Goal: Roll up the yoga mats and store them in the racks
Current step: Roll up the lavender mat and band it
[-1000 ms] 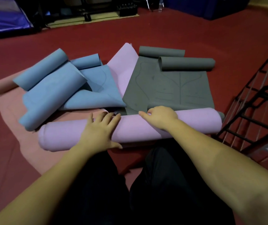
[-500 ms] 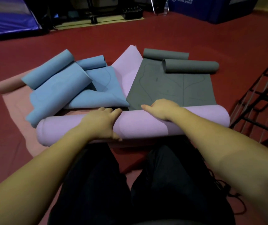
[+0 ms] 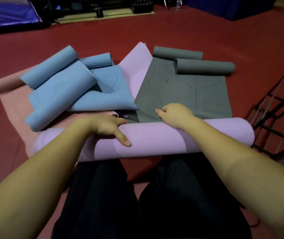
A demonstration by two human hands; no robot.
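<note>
Lies across the red floor [image 3: 172, 30] just ahead of the knees: lilac mat [image 3: 155, 140], mostly rolled, unrolled tail running away under the grey mat [image 3: 186, 94] and blue mats [image 3: 60, 90]. Left hand [image 3: 109, 125] wraps over the roll's top, thumb pressed on the near side. Right hand [image 3: 175, 114] curls over its far edge, gripping. Black rack [image 3: 275, 114] at right. No legible writing.

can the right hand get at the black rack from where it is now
Probably yes: the right hand rests on the lilac roll, and the rack stands just beyond the roll's right end with nothing between them.
</note>
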